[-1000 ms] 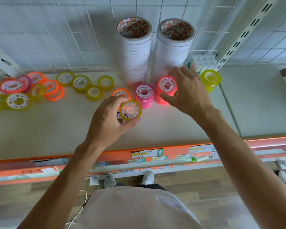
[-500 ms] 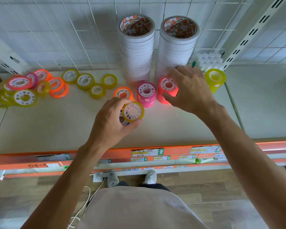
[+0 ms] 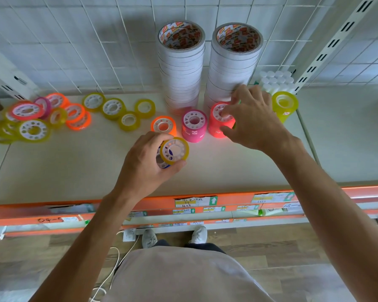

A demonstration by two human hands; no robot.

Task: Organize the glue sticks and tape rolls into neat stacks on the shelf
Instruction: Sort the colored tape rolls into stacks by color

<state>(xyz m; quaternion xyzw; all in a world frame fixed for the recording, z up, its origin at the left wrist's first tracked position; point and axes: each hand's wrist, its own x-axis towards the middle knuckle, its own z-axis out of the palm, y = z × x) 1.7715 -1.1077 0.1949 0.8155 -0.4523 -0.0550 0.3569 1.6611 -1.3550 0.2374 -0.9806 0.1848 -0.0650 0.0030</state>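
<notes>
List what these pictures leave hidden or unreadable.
- Head view: the roll behind the yellow roll is mostly hidden by the left hand.
- The red stack: right side hidden by the right hand.
- Shelf-edge labels: too small to read.

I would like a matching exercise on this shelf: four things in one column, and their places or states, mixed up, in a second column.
Things:
1. yellow roll
2. red stack
3. pink stack
4. white stacks

Places or states:
a. stands between the orange and red stacks
b. tallest, at the back wall
c. held up in the left hand
d. under the right hand

Pairs: 1-c, 2-d, 3-a, 4-b
</notes>
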